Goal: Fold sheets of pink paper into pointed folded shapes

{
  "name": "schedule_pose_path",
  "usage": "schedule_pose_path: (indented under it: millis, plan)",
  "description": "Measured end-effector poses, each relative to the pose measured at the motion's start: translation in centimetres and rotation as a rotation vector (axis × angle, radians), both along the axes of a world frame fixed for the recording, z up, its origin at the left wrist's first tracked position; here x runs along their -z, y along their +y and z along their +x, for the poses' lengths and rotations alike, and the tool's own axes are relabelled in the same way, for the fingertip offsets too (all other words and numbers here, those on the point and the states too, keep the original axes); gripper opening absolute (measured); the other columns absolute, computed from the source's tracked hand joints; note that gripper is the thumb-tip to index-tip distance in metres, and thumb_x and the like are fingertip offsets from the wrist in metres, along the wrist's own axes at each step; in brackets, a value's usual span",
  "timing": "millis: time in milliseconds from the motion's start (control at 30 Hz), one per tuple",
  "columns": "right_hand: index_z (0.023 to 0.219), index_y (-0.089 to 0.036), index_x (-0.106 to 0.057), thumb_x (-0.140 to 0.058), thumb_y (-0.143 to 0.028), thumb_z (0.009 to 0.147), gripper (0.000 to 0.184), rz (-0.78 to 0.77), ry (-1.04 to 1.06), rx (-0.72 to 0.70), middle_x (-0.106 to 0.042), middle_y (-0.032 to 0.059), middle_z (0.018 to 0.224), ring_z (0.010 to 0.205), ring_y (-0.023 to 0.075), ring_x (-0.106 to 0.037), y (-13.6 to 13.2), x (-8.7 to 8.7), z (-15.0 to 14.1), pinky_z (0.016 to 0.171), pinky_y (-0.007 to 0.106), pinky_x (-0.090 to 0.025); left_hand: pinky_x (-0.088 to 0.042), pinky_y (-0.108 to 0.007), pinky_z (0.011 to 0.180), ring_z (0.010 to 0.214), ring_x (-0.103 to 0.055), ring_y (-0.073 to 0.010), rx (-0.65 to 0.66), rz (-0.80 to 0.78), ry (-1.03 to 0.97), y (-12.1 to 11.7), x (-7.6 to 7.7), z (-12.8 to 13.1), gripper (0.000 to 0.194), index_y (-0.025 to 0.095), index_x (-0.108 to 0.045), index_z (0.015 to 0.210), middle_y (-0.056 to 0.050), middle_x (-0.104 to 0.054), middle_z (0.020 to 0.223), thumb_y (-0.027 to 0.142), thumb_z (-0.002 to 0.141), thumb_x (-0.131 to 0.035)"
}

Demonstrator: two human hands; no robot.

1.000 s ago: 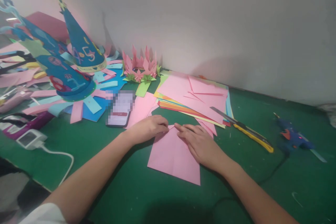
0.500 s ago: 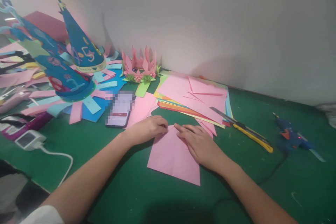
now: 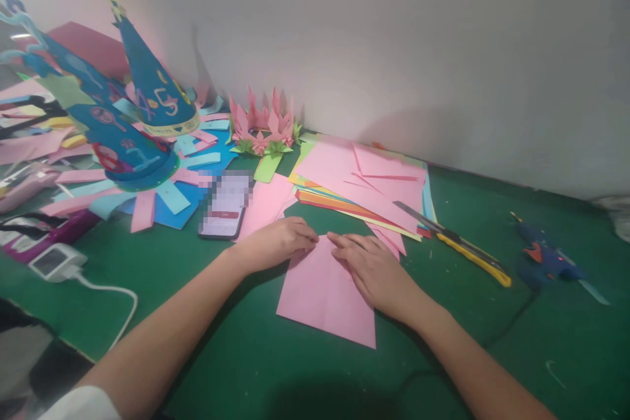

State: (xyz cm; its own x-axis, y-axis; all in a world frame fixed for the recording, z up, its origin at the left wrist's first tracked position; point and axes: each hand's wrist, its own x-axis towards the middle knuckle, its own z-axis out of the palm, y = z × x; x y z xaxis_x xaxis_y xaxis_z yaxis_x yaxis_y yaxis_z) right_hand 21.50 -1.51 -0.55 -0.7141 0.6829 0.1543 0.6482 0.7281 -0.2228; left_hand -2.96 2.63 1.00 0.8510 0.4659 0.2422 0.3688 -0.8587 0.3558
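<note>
A folded sheet of pink paper point(image 3: 325, 298) lies flat on the green table, with a faint crease down its middle. At its upper left edge my left hand point(image 3: 280, 241) has its fingers curled together on the paper. My right hand point(image 3: 377, 269) lies along the upper right side, fingers stretched out and pressing on the paper, the index fingertip near its top. Both hands hide part of the sheet's upper edges.
Behind the hands is a stack of coloured paper point(image 3: 364, 177) with a yellow utility knife point(image 3: 472, 258) against it. A blue glue gun point(image 3: 546, 252) lies right. Left are a phone point(image 3: 227, 207), a pink paper crown point(image 3: 263, 121) and blue cone hats point(image 3: 152, 95).
The fingertips of my left hand have shifted very slightly to the right along the paper's top. My right hand and the sheet look almost the same.
</note>
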Motion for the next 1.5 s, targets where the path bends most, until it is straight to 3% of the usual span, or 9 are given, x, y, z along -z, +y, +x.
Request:
schedule_pose_path:
  millis: [267,533,733,967,1133,1300,1500]
  plan:
    - [0.11,-0.019,-0.056,-0.039,-0.01,0.09,0.028,-0.011,0.013,-0.005,-0.048,0.0067,0.138,0.115,0.0239,-0.047,0.1,0.1,0.0,0.091,0.044,-0.04,-0.044,-0.028,0.078,0.085,-0.057,-0.0158,-0.012,-0.057,-0.054,0.2,0.3,-0.2,0.023,0.016,-0.069,0.079,-0.005,-0.069,0.099,0.007,0.087,-0.049]
    - [0.111,-0.019,-0.056,-0.039,-0.009,0.089,0.029,-0.002,0.009,-0.005,-0.048,0.0062,0.138,0.115,0.0246,-0.047,0.1,0.2,0.0,0.091,0.044,-0.04,-0.044,-0.031,0.079,0.08,-0.053,-0.0165,-0.055,-0.022,-0.055,-0.5,-0.6,0.0,0.018,0.015,-0.067,0.084,-0.005,-0.069,0.096,0.01,0.08,-0.051]
    - [0.111,-0.019,-0.056,-0.039,-0.009,0.089,0.03,-0.01,0.002,-0.004,-0.048,0.0069,0.138,0.115,0.0249,-0.047,0.1,0.1,0.0,0.091,0.045,-0.039,-0.044,-0.031,0.074,0.077,-0.055,-0.0179,-0.117,0.077,-0.016,-0.7,-0.2,1.3,0.028,0.012,-0.066,0.083,-0.007,-0.067,0.079,0.022,0.093,-0.043]
    - [0.111,-0.018,-0.056,-0.038,-0.009,0.09,0.029,-0.004,0.004,-0.008,-0.047,0.0068,0.139,0.115,0.0253,-0.047,0.1,0.1,-0.1,0.091,0.045,-0.039,-0.044,-0.032,0.074,0.075,-0.056,-0.0186,-0.174,0.077,0.015,-1.2,-0.4,1.5,0.036,0.012,-0.066,0.078,-0.006,-0.065,0.07,0.033,0.094,-0.042]
    - [0.111,-0.019,-0.056,-0.039,-0.008,0.089,0.03,-0.009,0.01,-0.006,-0.047,0.0072,0.139,0.116,0.025,-0.046,0.2,0.3,0.0,0.091,0.045,-0.039,-0.044,-0.031,0.073,0.073,-0.054,-0.0172,-0.172,0.11,0.012,-1.0,-0.4,1.7,0.036,0.012,-0.065,0.079,-0.006,-0.063,0.069,0.026,0.097,-0.036]
    - [0.111,-0.018,-0.056,-0.038,-0.008,0.089,0.03,-0.019,-0.006,-0.001,-0.048,0.0072,0.138,0.117,0.0254,-0.046,0.1,0.0,-0.1,0.091,0.045,-0.04,-0.045,-0.031,0.075,0.076,-0.053,-0.017,-0.197,0.173,0.096,-1.3,0.6,2.2,0.027,0.011,-0.062,0.086,-0.008,-0.06,0.082,0.017,0.094,-0.038]
    - [0.111,-0.019,-0.057,-0.038,-0.009,0.089,0.03,-0.021,-0.022,-0.002,-0.048,0.0068,0.138,0.116,0.0256,-0.046,0.0,0.0,0.0,0.091,0.046,-0.04,-0.046,-0.032,0.079,0.083,-0.055,-0.0174,-0.136,0.235,0.119,-1.3,1.3,2.3,0.023,0.01,-0.063,0.09,-0.009,-0.061,0.092,0.012,0.093,-0.04]
